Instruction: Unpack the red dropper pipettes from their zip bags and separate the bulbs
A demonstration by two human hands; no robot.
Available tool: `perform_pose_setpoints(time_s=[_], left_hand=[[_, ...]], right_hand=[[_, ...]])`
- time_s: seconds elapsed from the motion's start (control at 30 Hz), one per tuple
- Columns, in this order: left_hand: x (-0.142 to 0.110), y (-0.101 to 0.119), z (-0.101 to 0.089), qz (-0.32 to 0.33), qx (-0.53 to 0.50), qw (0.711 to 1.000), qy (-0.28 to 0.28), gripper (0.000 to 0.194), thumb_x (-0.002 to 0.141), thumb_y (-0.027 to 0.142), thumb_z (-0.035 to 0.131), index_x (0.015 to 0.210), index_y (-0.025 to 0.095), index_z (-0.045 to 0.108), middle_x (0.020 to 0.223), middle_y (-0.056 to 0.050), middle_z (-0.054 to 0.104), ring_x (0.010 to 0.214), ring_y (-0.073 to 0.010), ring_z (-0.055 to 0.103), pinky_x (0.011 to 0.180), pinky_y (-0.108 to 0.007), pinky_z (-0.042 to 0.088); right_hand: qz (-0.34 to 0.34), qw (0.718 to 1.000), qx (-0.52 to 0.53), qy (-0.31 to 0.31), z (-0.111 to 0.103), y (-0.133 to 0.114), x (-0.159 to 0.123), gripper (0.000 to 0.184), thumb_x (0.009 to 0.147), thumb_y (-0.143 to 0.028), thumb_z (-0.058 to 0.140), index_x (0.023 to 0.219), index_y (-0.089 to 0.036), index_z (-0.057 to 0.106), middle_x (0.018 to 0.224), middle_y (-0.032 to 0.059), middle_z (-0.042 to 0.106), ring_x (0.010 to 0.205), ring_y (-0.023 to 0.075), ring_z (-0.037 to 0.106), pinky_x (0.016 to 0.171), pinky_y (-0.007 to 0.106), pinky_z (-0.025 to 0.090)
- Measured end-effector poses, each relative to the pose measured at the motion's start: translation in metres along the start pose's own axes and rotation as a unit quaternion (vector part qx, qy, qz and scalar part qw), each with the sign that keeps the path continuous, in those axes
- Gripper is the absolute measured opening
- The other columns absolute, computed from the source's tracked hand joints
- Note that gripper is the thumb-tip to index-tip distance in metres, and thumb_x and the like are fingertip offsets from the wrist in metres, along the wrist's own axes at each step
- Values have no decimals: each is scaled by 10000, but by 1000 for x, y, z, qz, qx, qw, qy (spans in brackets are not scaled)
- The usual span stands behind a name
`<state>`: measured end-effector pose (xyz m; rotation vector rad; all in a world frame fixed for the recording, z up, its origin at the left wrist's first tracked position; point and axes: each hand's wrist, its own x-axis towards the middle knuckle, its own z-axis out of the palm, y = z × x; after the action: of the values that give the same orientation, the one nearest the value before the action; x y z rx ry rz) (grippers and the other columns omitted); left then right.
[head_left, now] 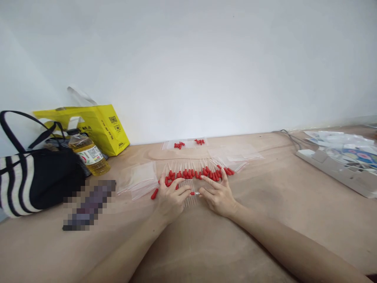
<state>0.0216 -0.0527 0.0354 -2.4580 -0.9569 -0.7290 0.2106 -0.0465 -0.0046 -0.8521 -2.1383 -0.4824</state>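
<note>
Between my two hands is a small red-tipped piece with a clear, shiny shaft, which looks like a glass dropper (197, 193). My left hand (172, 198) pinches its red rubber bulb (192, 193) end. From the other side, the fingers of my right hand (218, 196) close on the clear end. Beneath the hands, a row of thin clear tubes (190, 202) lies on the table. Just beyond them, many red-bulbed droppers (188, 173) lie side by side, tips pointing away. One loose red bulb (154, 193) rests left of my left hand.
Clear zip bags (138, 179) lie left of the droppers, with more bags (235, 152) to the right. Two small red heaps (179, 145) sit near the wall. A yellow bag (114, 129), oil bottle (91, 153) and striped handbag (55, 177) stand left; a beige box (335, 173) is right.
</note>
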Motion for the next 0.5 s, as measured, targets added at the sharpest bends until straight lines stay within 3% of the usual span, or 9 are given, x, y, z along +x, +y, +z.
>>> perform_pose_setpoints(time_s=[0.17,0.23,0.3,0.37,0.43,0.5], left_hand=[[-2,-9,-2,-5,7,1000,8,243,762,73,447,775,248,615,848,43,686,920,-210,550,967,-597,37],[-4,-18,-6,-44,22,998,24,225,775,95,446,769,242,617,853,35,684,905,-213,553,961,-598,61],[-7,-27,-11,-106,31,993,41,192,797,153,451,768,234,622,851,15,675,877,-215,554,946,-581,143],[-8,-33,-13,-146,-2,989,31,183,814,233,449,794,223,630,860,-23,649,840,-202,551,887,-486,307],[-7,-35,-13,-175,-64,982,14,221,822,288,427,833,205,631,858,-50,610,804,-177,549,779,-359,414],[-7,-38,-12,-224,-118,967,9,258,820,315,407,852,187,628,823,-53,582,759,-158,554,693,-288,446]], right_hand=[[14,1000,0,-5,-4,4,-2,179,850,-193,428,811,-229,599,655,-30,670,1087,162,490,989,531,-108],[42,999,0,-6,-8,10,-3,188,844,-184,432,802,-236,607,666,-32,672,1073,173,496,986,535,-69],[88,996,4,-7,-11,14,-3,182,840,-201,442,805,-243,616,704,-24,674,1032,179,510,986,512,30],[129,991,16,-27,-13,14,0,171,836,-252,457,811,-245,626,769,-6,667,933,174,532,935,440,195],[158,984,31,-78,-11,9,5,186,831,-287,459,802,-233,634,791,16,642,813,155,533,791,334,321],[194,969,46,-147,-8,3,11,204,830,-275,443,792,-215,634,788,32,612,724,136,526,639,259,343]])
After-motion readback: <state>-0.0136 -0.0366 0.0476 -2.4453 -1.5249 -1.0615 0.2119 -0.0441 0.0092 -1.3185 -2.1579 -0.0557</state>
